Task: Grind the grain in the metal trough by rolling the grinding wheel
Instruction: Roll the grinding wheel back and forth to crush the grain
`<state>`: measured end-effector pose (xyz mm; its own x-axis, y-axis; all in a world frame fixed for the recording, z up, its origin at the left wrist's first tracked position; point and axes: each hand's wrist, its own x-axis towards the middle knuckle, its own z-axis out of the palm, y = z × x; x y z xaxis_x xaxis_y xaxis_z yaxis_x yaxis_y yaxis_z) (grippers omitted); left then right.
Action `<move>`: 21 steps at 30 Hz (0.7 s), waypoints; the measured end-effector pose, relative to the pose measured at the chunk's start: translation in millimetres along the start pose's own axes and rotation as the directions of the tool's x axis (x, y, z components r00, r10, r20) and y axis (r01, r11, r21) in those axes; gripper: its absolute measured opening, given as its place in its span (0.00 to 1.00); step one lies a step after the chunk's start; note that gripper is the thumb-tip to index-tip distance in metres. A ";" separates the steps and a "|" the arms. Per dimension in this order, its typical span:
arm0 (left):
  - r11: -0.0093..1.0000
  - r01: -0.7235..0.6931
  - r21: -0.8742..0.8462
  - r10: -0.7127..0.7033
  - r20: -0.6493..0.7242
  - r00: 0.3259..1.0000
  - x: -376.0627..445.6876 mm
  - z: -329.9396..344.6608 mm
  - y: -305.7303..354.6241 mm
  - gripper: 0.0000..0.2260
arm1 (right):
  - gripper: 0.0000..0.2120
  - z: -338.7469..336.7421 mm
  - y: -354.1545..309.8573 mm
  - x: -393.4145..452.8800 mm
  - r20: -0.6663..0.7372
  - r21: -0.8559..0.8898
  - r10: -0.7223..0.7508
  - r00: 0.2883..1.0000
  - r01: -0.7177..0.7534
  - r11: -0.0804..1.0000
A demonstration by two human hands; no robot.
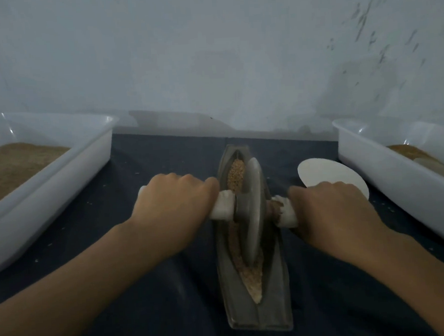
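The metal trough (pixel 258 306) is a long, narrow, boat-shaped grey vessel lying lengthwise from 12 to 6 o'clock at the middle of the dark tabletop (pixel 157 314), pointed at its far end and squared off at its near end. The grinding wheel (pixel 253 212) is a grey metal disc standing upright on its edge in the trough's groove, about midway along it. A white-wrapped handle (pixel 222 206) sticks out from the hub toward 9 o'clock and another toward 3 o'clock. The grain (pixel 235 176) lies in the groove: coarse golden kernels toward 12 o'clock of the wheel, paler and finer meal toward 6 o'clock.
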<state>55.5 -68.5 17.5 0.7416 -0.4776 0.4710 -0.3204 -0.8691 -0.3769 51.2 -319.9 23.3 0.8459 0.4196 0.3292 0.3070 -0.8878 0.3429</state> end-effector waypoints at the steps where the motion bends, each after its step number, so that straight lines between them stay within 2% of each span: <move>1: 1.000 -0.015 0.005 0.015 -0.006 1.000 -3.7 -4.1 -0.3 0.22 | 0.16 -2.6 0.2 -5.3 -0.013 -0.003 -0.006 1.000 0.006 1.000; 4: 0.998 0.024 0.066 -0.026 0.037 0.999 3.9 1.6 -1.2 0.21 | 0.15 -1.8 -3.4 2.9 -0.006 -0.014 0.073 0.997 -0.073 0.997; 6: 0.996 0.074 0.056 -0.074 0.005 0.997 19.6 13.6 -3.5 0.18 | 0.13 4.2 -3.7 25.3 -0.027 -0.009 0.117 0.993 -0.118 0.993; 11: 0.983 0.183 0.017 -0.183 -0.010 0.983 52.7 43.2 -13.3 0.13 | 0.11 20.0 4.0 77.7 -0.061 -0.076 0.133 0.989 -0.138 0.988; 16: 0.995 0.100 0.005 -0.100 0.014 0.995 31.5 24.3 -8.1 0.15 | 0.15 12.8 3.2 49.8 0.015 0.000 0.064 0.998 -0.064 0.998; 19: 1.000 -0.019 0.004 0.018 0.010 1.000 2.0 4.8 -3.9 0.24 | 0.16 0.3 0.5 12.5 -0.007 -0.011 -0.013 1.000 0.013 1.000; 21: 1.000 -0.030 0.000 0.030 -0.007 1.000 -7.9 -5.2 -3.5 0.29 | 0.16 -6.4 -1.0 1.9 -0.035 -0.037 -0.035 0.999 0.034 0.999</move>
<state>47.7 -62.3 19.3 0.7277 -0.5046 0.4645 -0.3425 -0.8541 -0.3913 49.8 -317.0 29.3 0.8187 0.4572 0.3474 0.3193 -0.8653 0.3863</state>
